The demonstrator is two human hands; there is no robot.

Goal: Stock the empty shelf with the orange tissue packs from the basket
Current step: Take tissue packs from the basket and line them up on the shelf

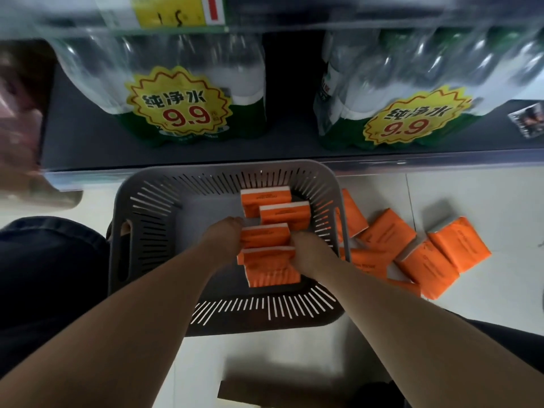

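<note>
Packs (266, 237) sit stacked inside the basket (147, 187); left hand (225, 234) and right hand (306, 251) clasp them from either side, likely to lift several together. Loose packs (412, 248) lie on the floor (456, 195) right of the basket.

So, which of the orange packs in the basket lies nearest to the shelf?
The pack at the far end of the row, closest to the basket's far wall; every other pack there lies nearer the left hand and right hand.
</note>
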